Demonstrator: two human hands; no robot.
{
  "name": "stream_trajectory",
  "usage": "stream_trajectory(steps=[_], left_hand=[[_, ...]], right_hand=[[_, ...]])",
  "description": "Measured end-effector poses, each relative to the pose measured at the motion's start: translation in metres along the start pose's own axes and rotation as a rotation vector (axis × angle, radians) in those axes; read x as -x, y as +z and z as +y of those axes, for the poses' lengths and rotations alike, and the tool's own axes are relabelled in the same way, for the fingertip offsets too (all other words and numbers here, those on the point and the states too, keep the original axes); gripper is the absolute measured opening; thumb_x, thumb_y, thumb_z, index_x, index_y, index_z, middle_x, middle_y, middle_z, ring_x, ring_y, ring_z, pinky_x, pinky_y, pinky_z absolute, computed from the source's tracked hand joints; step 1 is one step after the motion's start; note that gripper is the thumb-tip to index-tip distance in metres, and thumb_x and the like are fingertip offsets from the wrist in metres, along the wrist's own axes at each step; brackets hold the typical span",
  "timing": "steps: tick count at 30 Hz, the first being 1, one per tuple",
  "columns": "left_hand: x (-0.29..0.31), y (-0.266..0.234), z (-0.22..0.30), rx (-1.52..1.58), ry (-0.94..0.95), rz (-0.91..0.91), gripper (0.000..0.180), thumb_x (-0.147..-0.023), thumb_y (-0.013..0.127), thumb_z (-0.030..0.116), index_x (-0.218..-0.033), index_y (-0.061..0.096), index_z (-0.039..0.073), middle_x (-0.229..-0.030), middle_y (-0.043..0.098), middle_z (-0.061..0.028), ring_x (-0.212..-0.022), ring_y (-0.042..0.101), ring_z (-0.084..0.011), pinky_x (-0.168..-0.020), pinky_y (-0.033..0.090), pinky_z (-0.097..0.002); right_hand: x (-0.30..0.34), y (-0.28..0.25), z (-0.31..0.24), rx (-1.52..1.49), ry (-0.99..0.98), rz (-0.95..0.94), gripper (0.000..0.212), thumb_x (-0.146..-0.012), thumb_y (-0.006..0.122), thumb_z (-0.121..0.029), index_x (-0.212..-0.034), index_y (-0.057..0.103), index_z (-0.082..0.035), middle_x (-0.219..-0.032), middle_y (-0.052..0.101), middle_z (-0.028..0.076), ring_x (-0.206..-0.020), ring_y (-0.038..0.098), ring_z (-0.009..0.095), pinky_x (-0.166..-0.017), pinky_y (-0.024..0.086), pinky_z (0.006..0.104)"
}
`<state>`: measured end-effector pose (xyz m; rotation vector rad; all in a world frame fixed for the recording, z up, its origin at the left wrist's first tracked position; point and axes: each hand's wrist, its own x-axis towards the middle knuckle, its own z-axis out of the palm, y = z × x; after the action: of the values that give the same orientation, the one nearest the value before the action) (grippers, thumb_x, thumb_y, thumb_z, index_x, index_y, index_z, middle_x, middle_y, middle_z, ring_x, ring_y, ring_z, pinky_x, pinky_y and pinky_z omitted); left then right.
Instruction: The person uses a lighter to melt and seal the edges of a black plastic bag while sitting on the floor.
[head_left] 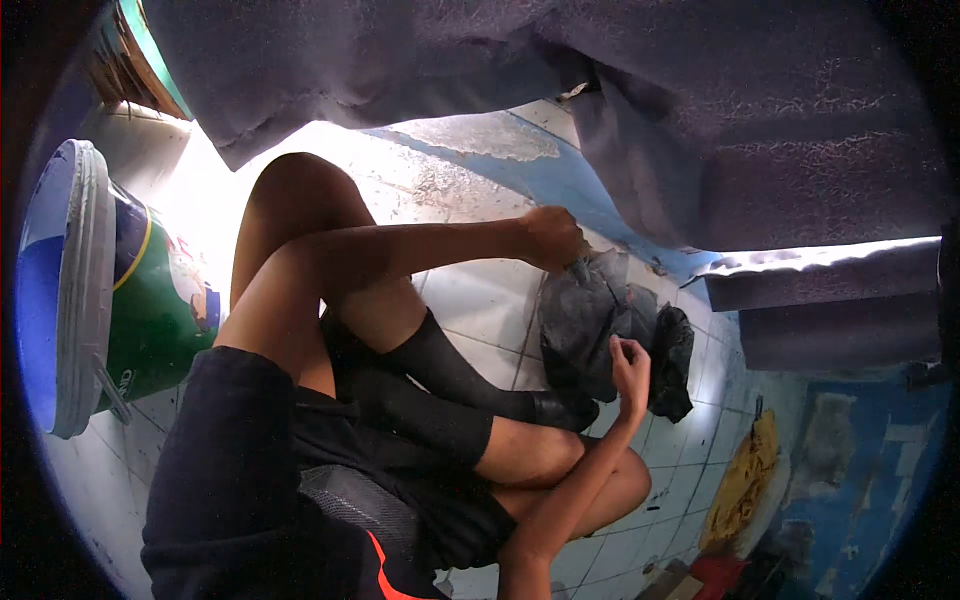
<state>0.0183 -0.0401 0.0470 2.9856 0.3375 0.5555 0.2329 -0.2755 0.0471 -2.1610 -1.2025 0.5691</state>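
Note:
A crumpled dark grey piece of cloth (580,325) hangs down to the tiled floor in front of my legs. My left hand (553,238) is closed round its upper edge, with the arm stretched across my raised knee. Lower down, my right hand (631,374) is at the cloth's near right side. Its thumb and forefinger are pinched together; what lies between them, if anything, is too small to make out. A darker, wrinkled black bundle (675,365) sits just beyond the right hand, and whether it joins the grey cloth I cannot tell.
A tall paint bucket (150,300) with a white rim stands at the left. Dark curtains (780,130) hang across the far side. At the right are a yellow patterned piece (745,480) and a worn blue wall (860,480). My black-socked legs (450,375) are folded on white floor tiles.

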Motion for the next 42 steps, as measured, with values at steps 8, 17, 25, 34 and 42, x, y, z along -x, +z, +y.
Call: stream_trajectory(steps=[8, 17, 25, 34, 42], left_hand=[[0.019, 0.031, -0.01, -0.042, 0.053, -0.072, 0.014, -0.069, 0.065, 0.022, -0.072, 0.063, 0.008, -0.07, 0.065, -0.0119, -0.068, 0.067, -0.0307, -0.061, 0.053, -0.0419], [0.021, 0.037, -0.025, -0.02, 0.033, -0.077, 0.009, -0.063, 0.064, 0.017, -0.068, 0.065, 0.01, -0.067, 0.064, -0.0125, -0.067, 0.066, -0.0319, -0.058, 0.052, -0.0422], [0.028, 0.024, -0.036, -0.071, -0.029, -0.227, 0.014, -0.068, 0.064, 0.021, -0.076, 0.063, 0.011, -0.069, 0.064, -0.0102, -0.063, 0.065, -0.0298, -0.058, 0.052, -0.0421], [0.028, 0.018, -0.043, -0.014, -0.131, -0.159, 0.012, -0.067, 0.065, 0.02, -0.072, 0.064, 0.009, -0.065, 0.063, -0.0128, -0.068, 0.066, -0.0329, -0.061, 0.053, -0.0446], [0.023, -0.002, -0.047, 0.101, -0.149, -0.314, 0.017, -0.079, 0.061, 0.017, -0.092, 0.073, 0.018, -0.077, 0.07, -0.0067, -0.064, 0.067, -0.0225, -0.055, 0.053, -0.0352]], right_hand=[[0.006, 0.003, -0.008, 0.01, 0.001, 0.008, 0.032, -0.09, 0.064, -0.027, -0.09, 0.064, 0.006, -0.073, 0.059, 0.002, -0.068, 0.049, 0.008, -0.063, 0.041, 0.0255], [0.014, -0.001, -0.014, 0.042, 0.101, -0.064, 0.032, -0.089, 0.064, -0.026, -0.093, 0.064, 0.005, -0.071, 0.059, 0.002, -0.065, 0.049, 0.008, -0.059, 0.041, 0.0263], [0.009, 0.011, 0.01, -0.033, -0.038, -0.038, 0.029, -0.09, 0.063, -0.026, -0.088, 0.064, 0.004, -0.07, 0.057, -0.001, -0.065, 0.048, 0.007, -0.059, 0.04, 0.0256], [0.008, 0.011, 0.009, 0.048, -0.049, -0.023, 0.034, -0.089, 0.065, -0.029, -0.087, 0.063, 0.005, -0.07, 0.059, 0.002, -0.068, 0.051, 0.009, -0.061, 0.043, 0.0276], [0.01, 0.007, 0.018, 0.098, -0.028, -0.028, 0.033, -0.089, 0.065, -0.027, -0.088, 0.064, 0.006, -0.068, 0.059, 0.003, -0.065, 0.051, 0.009, -0.062, 0.045, 0.0282]])
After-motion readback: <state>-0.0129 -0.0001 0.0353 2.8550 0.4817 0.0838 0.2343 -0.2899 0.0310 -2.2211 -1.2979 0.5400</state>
